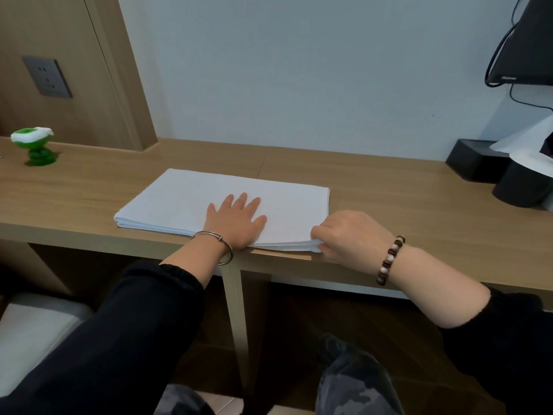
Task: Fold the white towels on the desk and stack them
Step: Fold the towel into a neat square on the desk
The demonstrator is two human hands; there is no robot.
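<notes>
Two hands met the flat white cloth towels (185, 199): your left hand (236, 218) lay open, pressing down, while your right hand (344, 235) pinched the near corner, which needed slow, even lifting.

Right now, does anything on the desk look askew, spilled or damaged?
Nothing stands out. The folded white towel lies flat near the desk front edge, with the left hand flat on it and the right hand pinching its near right corner.
</notes>
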